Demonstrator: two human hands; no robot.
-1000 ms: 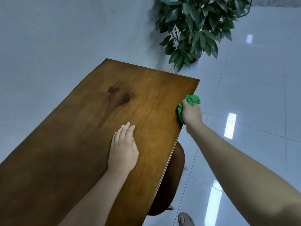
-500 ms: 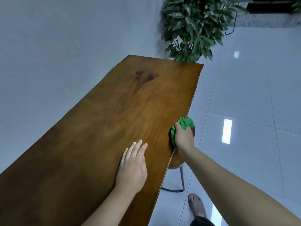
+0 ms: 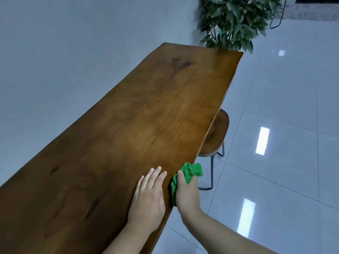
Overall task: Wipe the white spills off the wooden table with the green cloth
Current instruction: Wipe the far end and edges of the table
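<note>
The left hand (image 3: 146, 200) lies flat, fingers straight, on the wooden table (image 3: 128, 125) near its right edge. Just beside it, the right hand (image 3: 187, 193) grips the bunched, bright green cloth (image 3: 192, 171) against that edge. The tabletop is glossy brown with dark knots. A wooden stool (image 3: 217, 134) is tucked partly under the table. A leafy plant (image 3: 234, 21) stands beyond the far end.

The left hand (image 3: 148, 197) lay flat, palm down, on the worktop (image 3: 128, 125) close to its right edge, with its fingers straight, close together and pointing far. Its bare forearm came in from the near side. The right hand (image 3: 187, 194) sat just beside it at that edge, fingers curled round a bunched cloth (image 3: 192, 171), thumb on top. Its bare forearm reached in from the near right.
</note>
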